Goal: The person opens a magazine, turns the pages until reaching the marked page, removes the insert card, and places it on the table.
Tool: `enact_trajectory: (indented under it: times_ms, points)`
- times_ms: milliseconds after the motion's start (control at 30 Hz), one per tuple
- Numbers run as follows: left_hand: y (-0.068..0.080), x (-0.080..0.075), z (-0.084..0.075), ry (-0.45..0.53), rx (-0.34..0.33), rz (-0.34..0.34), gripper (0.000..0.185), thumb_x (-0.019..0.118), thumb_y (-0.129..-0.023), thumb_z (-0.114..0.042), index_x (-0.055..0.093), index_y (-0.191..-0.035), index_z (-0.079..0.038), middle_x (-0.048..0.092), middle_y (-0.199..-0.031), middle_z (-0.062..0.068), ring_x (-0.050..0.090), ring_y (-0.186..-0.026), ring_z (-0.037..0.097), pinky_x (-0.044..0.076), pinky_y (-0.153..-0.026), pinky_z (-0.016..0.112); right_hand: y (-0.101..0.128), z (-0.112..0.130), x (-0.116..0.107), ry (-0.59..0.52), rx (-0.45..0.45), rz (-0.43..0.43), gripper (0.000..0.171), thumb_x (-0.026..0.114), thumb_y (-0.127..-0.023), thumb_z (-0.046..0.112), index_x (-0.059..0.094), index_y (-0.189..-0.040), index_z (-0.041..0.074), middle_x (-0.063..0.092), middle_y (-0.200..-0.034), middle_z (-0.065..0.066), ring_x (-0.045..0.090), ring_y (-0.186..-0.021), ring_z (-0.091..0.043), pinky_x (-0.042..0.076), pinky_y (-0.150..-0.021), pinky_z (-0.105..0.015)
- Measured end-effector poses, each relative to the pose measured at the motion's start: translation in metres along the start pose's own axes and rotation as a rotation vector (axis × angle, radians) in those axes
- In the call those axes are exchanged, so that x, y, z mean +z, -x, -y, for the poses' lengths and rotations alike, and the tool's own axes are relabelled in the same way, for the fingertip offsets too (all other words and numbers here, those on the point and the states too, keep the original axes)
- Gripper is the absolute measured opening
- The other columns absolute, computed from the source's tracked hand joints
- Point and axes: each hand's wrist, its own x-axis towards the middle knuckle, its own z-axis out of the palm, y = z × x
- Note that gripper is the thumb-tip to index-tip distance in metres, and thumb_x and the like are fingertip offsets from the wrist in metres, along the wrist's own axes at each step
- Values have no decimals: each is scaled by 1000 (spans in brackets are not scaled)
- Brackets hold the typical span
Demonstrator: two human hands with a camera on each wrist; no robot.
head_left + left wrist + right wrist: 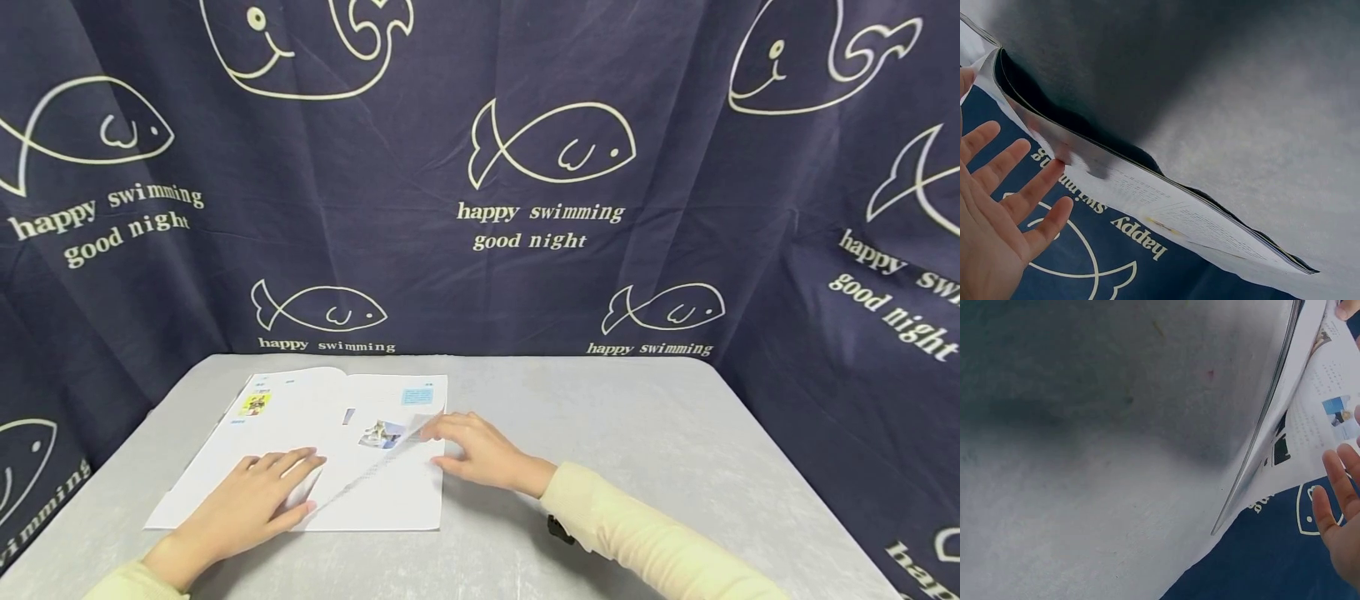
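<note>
An open booklet (300, 417) with printed text and small pictures lies flat on the grey table (637, 450), left of centre. My left hand (251, 500) rests flat on its lower middle, fingers straight, fingertips on the paper. My right hand (480, 450) lies at the booklet's right edge, and its straight fingers touch a thin page (390, 458) that stands lifted and curled over the right side. In the left wrist view the left hand (997, 212) shows an open palm beside the raised page (1166, 206). The right wrist view shows the right hand's fingers (1335, 512) stretched out near the booklet's edge (1279, 406).
A dark blue curtain (540, 208) printed with fish and white lettering hangs close behind and on both sides of the table. The grey tabletop (712, 517) stretches to the right of the booklet. A cream sleeve (637, 542) covers my right forearm.
</note>
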Motion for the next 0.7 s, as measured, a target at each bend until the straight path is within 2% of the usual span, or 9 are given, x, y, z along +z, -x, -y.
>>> enact_trajectory:
  times_ms: [333, 700]
  points:
    - [1, 3, 5, -22, 28, -69, 64, 67, -72, -44, 54, -124, -9, 54, -125, 5, 53, -105, 24, 42, -77, 44, 2, 0, 5, 53, -55, 140, 26, 63, -84, 21, 61, -109, 14, 63, -112, 4, 56, -105, -11, 40, -90, -26]
    - [1, 3, 7, -12, 0, -100, 77, 66, -71, -44, 43, -134, -6, 44, -135, 11, 43, -115, 31, 39, -81, 47, 7, 2, 9, 88, -31, 233, 27, 65, -83, 26, 61, -108, 18, 62, -111, 7, 54, -107, -7, 38, -88, -23]
